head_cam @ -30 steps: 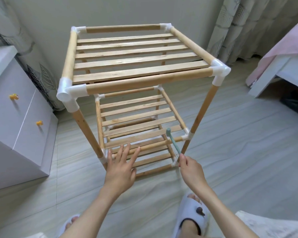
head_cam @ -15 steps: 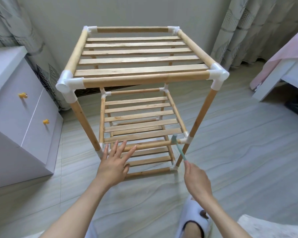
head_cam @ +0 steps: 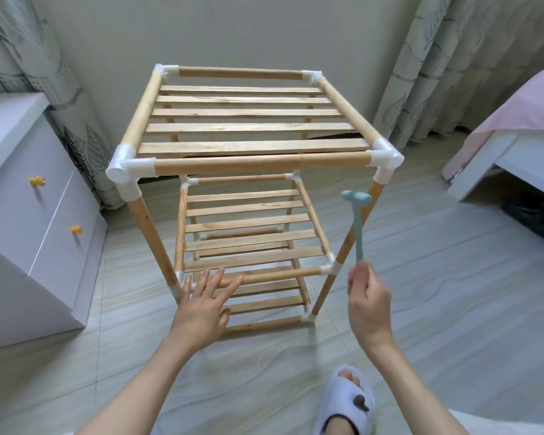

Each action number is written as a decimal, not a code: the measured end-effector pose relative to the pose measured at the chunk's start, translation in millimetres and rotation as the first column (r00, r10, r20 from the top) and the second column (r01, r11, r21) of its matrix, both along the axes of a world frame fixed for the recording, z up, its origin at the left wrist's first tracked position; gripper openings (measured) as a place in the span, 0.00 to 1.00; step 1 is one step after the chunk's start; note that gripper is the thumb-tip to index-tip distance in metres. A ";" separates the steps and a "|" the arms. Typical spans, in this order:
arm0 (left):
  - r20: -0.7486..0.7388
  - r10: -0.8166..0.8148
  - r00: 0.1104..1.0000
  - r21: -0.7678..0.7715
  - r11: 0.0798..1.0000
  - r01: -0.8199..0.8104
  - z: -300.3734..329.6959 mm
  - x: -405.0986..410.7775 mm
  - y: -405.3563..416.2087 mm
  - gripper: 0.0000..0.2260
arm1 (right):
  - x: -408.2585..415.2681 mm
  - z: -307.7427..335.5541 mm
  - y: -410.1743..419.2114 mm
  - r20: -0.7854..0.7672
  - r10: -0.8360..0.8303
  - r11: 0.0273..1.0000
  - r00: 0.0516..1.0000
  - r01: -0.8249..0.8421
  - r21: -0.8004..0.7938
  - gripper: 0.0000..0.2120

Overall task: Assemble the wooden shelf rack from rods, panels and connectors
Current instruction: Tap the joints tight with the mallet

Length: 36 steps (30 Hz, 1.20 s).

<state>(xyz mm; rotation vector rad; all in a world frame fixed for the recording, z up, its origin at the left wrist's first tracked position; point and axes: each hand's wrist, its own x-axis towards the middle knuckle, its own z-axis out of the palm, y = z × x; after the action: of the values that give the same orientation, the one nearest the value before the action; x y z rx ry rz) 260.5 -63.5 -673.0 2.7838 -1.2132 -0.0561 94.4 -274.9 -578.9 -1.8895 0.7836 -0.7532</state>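
The three-tier slatted wooden rack with white plastic corner connectors (head_cam: 258, 158) stands upright ahead, the spread left hand (head_cam: 201, 306) apparently hovering near its middle front rod, the right hand (head_cam: 366, 298) pinching a small teal mallet (head_cam: 357, 221) raised beside the right-front post, nearest that side's connectors.

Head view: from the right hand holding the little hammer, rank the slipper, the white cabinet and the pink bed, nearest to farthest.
From the right hand, gripping the hammer:
1. Slipper, on the floor below it.
2. Pink bed, far right.
3. White cabinet, far left across the rack.
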 end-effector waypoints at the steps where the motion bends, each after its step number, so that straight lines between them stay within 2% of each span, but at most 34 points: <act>1: 0.025 0.003 1.000 -0.018 1.000 -0.003 0.3 -0.3 -0.9 0.35 | -4.4 -10.6 5.0 -0.089 0.005 1.000 0.996 -0.006 -0.009 0.16; 2: 0.035 0.002 0.999 -0.015 1.000 -0.001 1.6 -0.9 -1.3 0.32 | -9.8 -26.9 10.0 -0.314 0.043 0.999 0.948 -0.045 0.000 0.16; 3: 0.021 0.002 1.000 -0.011 1.000 -0.001 2.8 -1.8 -1.6 0.30 | -16.7 -40.8 13.8 -0.555 0.093 0.995 0.827 -0.103 0.013 0.16; 4: 0.009 0.006 1.000 -0.023 1.000 -0.006 1.5 -2.4 -1.5 0.30 | -19.1 -47.4 13.0 -0.666 0.120 0.989 0.736 -0.148 0.015 0.18; 5: -0.004 0.015 1.000 -0.040 0.999 -0.015 1.7 -2.7 -2.7 0.30 | -17.5 -47.3 9.1 -0.668 0.117 0.989 0.735 -0.149 0.010 0.19; 6: -0.012 0.017 1.000 -0.048 0.999 -0.018 2.5 -2.9 -2.7 0.30 | -12.4 -40.4 3.9 -0.588 0.107 0.991 0.802 -0.135 -0.005 0.19; 8: -0.017 0.002 1.000 -0.059 0.998 -0.003 4.0 -2.7 -2.3 0.31 | -5.1 -16.0 0.1 -0.299 0.063 0.995 0.952 -0.082 -0.052 0.18; 9: -0.014 0.009 1.000 -0.065 0.998 -0.010 5.1 -3.3 -2.3 0.31 | -3.2 -8.9 -0.4 -0.160 0.033 0.996 0.987 -0.047 -0.081 0.17; 10: -0.002 0.022 1.000 -0.057 0.998 -0.022 6.3 -4.7 -2.0 0.31 | -3.3 -9.5 0.1 -0.110 0.023 0.996 0.994 -0.032 -0.084 0.16; 11: 0.004 0.028 1.000 -0.028 0.999 -0.028 6.2 -5.6 -1.9 0.30 | -3.6 -15.8 2.6 -0.185 0.038 0.997 0.982 -0.051 -0.065 0.15; 12: 0.005 0.028 1.000 -0.006 1.000 -0.028 6.8 -6.5 -2.5 0.30 | -5.8 -28.3 7.4 -0.381 0.078 0.995 0.921 -0.098 -0.032 0.15; 13: -0.005 0.030 1.000 0.003 1.000 -0.030 7.8 -7.3 -3.2 0.30 | -10.2 -42.9 10.7 -0.582 0.114 0.990 0.805 -0.142 -0.002 0.17; 14: -0.005 0.025 1.000 -0.015 1.000 -0.025 6.9 -6.8 -3.2 0.31 | -13.1 -56.3 10.4 -0.678 0.130 0.988 0.724 -0.153 0.026 0.19; 15: 0.011 0.021 1.000 -0.044 0.999 -0.020 7.3 -7.0 -3.7 0.34 | -15.3 -65.1 8.3 -0.678 0.127 0.991 0.724 -0.129 0.047 0.20; 18: 0.041 -0.005 0.999 0.013 1.000 0.004 3.3 -9.1 -1.5 0.45 | -18.6 -67.4 3.3 -0.507 0.056 0.998 0.860 -0.049 0.027 0.18; 20: 0.068 0.035 0.997 -0.021 0.999 -0.034 -1.3 -14.1 -0.3 0.45 | -21.7 -71.0 0.2 -0.413 -0.003 0.999 0.911 0.017 0.030 0.18; 24: 0.067 0.073 0.995 -0.083 0.994 -0.068 -3.5 -26.3 3.7 0.44 | -27.9 -76.9 -4.0 -0.318 -0.083 0.994 0.945 0.100 0.036 0.17; 29: 0.088 0.141 0.986 -0.096 0.987 -0.133 -10.8 -27.0 22.4 0.43 | -23.0 -71.7 -13.9 -0.124 -0.247 0.947 0.961 0.267 0.181 0.17; 33: 0.110 0.120 0.987 -0.070 0.991 -0.113 -15.1 -22.0 31.0 0.44 | 25.7 -55.5 -38.2 -0.013 -0.184 0.895 0.983 0.173 0.410 0.17; 36: 0.121 0.083 0.989 -0.043 0.996 -0.078 -14.7 -14.9 36.1 0.43 | 51.7 -48.3 -47.8 0.035 -0.141 0.861 0.989 0.105 0.498 0.18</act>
<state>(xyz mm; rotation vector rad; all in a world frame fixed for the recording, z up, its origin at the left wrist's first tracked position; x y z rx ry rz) 245.6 -27.4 -687.7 2.8364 -1.1126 0.1457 146.1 -322.7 -627.2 -1.3515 0.9568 -0.6177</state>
